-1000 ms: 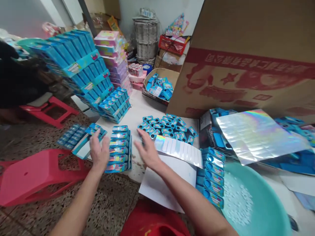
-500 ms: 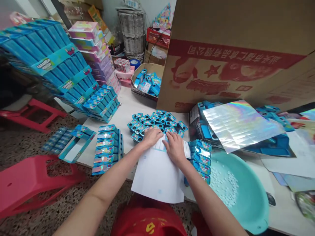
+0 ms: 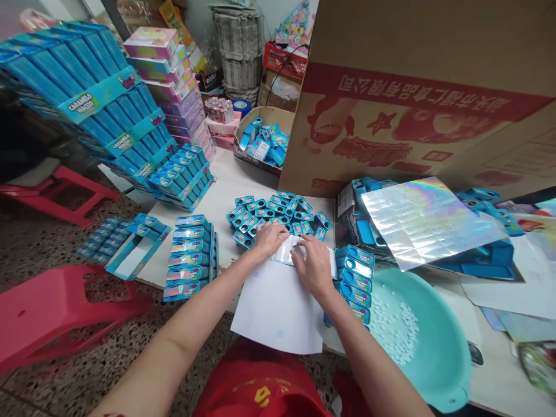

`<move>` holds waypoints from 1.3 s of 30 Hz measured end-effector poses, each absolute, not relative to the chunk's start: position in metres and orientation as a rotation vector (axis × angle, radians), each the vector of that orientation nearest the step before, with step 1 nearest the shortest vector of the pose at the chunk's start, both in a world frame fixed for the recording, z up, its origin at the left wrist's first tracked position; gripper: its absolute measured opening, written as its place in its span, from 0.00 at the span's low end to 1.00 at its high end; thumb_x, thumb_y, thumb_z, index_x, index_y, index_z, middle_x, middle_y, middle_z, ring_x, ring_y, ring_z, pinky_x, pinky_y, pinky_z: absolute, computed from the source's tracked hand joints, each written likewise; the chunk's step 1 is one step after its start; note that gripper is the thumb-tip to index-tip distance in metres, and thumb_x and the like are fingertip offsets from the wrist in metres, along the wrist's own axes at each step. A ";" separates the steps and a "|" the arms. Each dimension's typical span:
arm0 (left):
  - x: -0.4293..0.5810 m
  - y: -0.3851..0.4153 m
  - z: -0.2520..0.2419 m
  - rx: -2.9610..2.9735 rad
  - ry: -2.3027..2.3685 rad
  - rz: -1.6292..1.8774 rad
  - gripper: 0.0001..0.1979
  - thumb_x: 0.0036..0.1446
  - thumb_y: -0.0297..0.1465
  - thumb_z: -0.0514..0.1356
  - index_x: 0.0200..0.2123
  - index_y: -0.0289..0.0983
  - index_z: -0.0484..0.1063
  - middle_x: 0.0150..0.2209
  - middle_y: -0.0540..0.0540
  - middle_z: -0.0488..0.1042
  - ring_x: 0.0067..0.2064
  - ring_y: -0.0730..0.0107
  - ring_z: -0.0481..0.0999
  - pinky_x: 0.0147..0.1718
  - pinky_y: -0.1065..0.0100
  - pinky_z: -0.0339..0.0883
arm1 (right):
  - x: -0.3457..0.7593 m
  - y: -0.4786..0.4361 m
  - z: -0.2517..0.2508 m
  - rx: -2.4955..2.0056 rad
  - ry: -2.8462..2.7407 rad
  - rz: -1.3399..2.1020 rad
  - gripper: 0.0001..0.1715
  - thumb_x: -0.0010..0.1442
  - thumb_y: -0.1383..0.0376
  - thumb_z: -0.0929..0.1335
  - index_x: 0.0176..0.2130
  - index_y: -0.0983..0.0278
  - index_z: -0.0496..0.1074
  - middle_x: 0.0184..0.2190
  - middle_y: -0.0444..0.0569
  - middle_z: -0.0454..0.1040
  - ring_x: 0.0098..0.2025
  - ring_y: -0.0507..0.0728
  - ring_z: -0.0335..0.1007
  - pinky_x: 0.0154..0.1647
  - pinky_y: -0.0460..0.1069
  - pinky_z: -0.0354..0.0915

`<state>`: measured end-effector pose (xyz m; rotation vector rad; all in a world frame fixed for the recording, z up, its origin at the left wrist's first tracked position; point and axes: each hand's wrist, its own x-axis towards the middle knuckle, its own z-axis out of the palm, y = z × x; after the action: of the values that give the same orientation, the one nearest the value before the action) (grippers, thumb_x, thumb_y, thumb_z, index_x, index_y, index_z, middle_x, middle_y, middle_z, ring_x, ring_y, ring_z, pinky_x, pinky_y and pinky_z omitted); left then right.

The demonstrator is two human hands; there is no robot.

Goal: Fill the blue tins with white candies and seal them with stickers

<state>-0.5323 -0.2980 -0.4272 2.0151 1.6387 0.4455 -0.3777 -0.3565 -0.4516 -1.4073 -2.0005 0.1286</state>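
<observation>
A white paper sheet (image 3: 280,307) lies at the table's front edge, overhanging it, with a shiny strip (image 3: 284,250) across its far end. My left hand (image 3: 268,242) is closed over the sheet's far left corner. The fingers of my right hand (image 3: 315,263) are bent and pinched at the shiny strip; their tips are partly hidden. Beyond both hands lies a cluster of small blue boxes (image 3: 260,214) with dark round openings. By my right wrist stands a row of blue boxes (image 3: 357,282). Another row of blue boxes (image 3: 187,258), with shiny bands, stands on the left.
A turquoise basin (image 3: 447,347) with white pellets stands at right, beside a holographic sheet (image 3: 430,217) on a box. A large carton (image 3: 417,133) rises behind. Stacked blue display boxes (image 3: 99,104) stand at left, above a red stool (image 3: 47,313).
My right hand's fingers have bent inward at the shiny strip, and more of the strip shows between the hands. The left hand stays at the corner. The view has shifted slightly.
</observation>
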 end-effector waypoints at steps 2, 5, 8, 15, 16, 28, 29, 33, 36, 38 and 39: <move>-0.532 -0.298 -0.428 2.031 1.632 0.469 0.12 0.59 0.33 0.52 0.33 0.39 0.76 0.41 0.47 0.77 0.47 0.60 0.68 0.50 0.58 0.53 | -0.378 -0.350 -0.451 -1.419 -1.973 0.141 0.13 0.61 0.61 0.65 0.44 0.63 0.69 0.50 0.57 0.71 0.54 0.64 0.64 0.53 0.61 0.61; -0.531 -0.298 -0.429 2.033 1.635 0.489 0.13 0.59 0.33 0.52 0.32 0.40 0.76 0.40 0.47 0.76 0.46 0.61 0.69 0.51 0.58 0.53 | -0.380 -0.342 -0.447 -1.424 -1.988 0.183 0.09 0.61 0.63 0.64 0.41 0.62 0.70 0.49 0.57 0.72 0.53 0.64 0.65 0.52 0.60 0.61; -0.531 -0.298 -0.431 2.013 1.634 0.471 0.13 0.59 0.33 0.51 0.32 0.40 0.75 0.40 0.48 0.76 0.46 0.62 0.70 0.53 0.59 0.52 | -0.378 -0.346 -0.432 -1.427 -2.017 0.211 0.06 0.60 0.65 0.64 0.37 0.62 0.70 0.41 0.54 0.75 0.46 0.63 0.68 0.46 0.57 0.63; -0.531 -0.304 -0.422 2.086 1.716 0.507 0.11 0.60 0.33 0.53 0.36 0.41 0.76 0.44 0.45 0.75 0.51 0.59 0.67 0.58 0.53 0.46 | -0.347 -0.390 -0.372 -1.398 -1.850 0.230 0.06 0.61 0.63 0.65 0.32 0.60 0.70 0.29 0.46 0.74 0.34 0.56 0.68 0.36 0.51 0.62; -0.527 -0.308 -0.416 2.089 1.727 0.603 0.11 0.60 0.34 0.54 0.40 0.41 0.75 0.46 0.44 0.73 0.54 0.58 0.65 0.60 0.52 0.44 | -0.341 -0.393 -0.367 -1.433 -1.763 0.276 0.06 0.60 0.62 0.66 0.32 0.60 0.70 0.29 0.46 0.74 0.33 0.55 0.69 0.36 0.50 0.63; -0.428 -0.324 -0.398 1.504 0.923 0.447 0.11 0.55 0.34 0.53 0.32 0.34 0.72 0.19 0.53 0.66 0.19 0.76 0.66 0.22 0.73 0.60 | -0.293 -0.384 -0.413 -1.563 -0.835 0.658 0.17 0.46 0.54 0.71 0.29 0.66 0.71 0.25 0.46 0.72 0.29 0.54 0.67 0.34 0.51 0.64; -0.423 -0.317 -0.400 1.553 0.930 0.427 0.11 0.55 0.33 0.53 0.35 0.34 0.72 0.18 0.54 0.66 0.19 0.76 0.66 0.22 0.73 0.60 | -0.289 -0.382 -0.419 -1.583 -0.809 0.642 0.18 0.46 0.53 0.70 0.29 0.66 0.72 0.26 0.47 0.73 0.29 0.54 0.67 0.35 0.51 0.64; -0.407 -0.293 -0.404 1.778 1.020 0.369 0.12 0.55 0.30 0.52 0.43 0.37 0.67 0.19 0.56 0.67 0.23 0.74 0.67 0.25 0.73 0.60 | -0.270 -0.367 -0.440 -1.776 -0.805 0.464 0.18 0.46 0.54 0.69 0.29 0.67 0.75 0.30 0.52 0.73 0.30 0.56 0.65 0.37 0.53 0.63; -0.395 -0.284 -0.406 1.880 1.067 0.324 0.10 0.56 0.28 0.50 0.42 0.38 0.64 0.20 0.55 0.68 0.25 0.73 0.67 0.28 0.72 0.60 | -0.258 -0.355 -0.450 -1.850 -0.814 0.382 0.14 0.46 0.57 0.69 0.28 0.66 0.77 0.31 0.53 0.74 0.36 0.59 0.66 0.43 0.55 0.61; -0.388 -0.282 -0.409 1.935 1.114 0.286 0.10 0.56 0.26 0.49 0.41 0.38 0.63 0.21 0.54 0.68 0.27 0.71 0.68 0.29 0.71 0.60 | -0.254 -0.349 -0.456 -1.847 -0.819 0.385 0.12 0.46 0.59 0.69 0.27 0.65 0.77 0.32 0.53 0.74 0.40 0.61 0.66 0.47 0.56 0.59; -0.385 -0.281 -0.411 1.963 1.145 0.257 0.10 0.56 0.25 0.49 0.41 0.38 0.63 0.21 0.54 0.68 0.28 0.70 0.68 0.30 0.71 0.60 | -0.252 -0.347 -0.459 -1.850 -0.817 0.389 0.11 0.45 0.60 0.69 0.27 0.65 0.76 0.33 0.54 0.74 0.42 0.62 0.66 0.48 0.56 0.59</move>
<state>-0.3846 -0.2812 -0.4106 1.9630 1.1453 0.2568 -0.2522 -0.3465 -0.4590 -1.8502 -0.8171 0.3885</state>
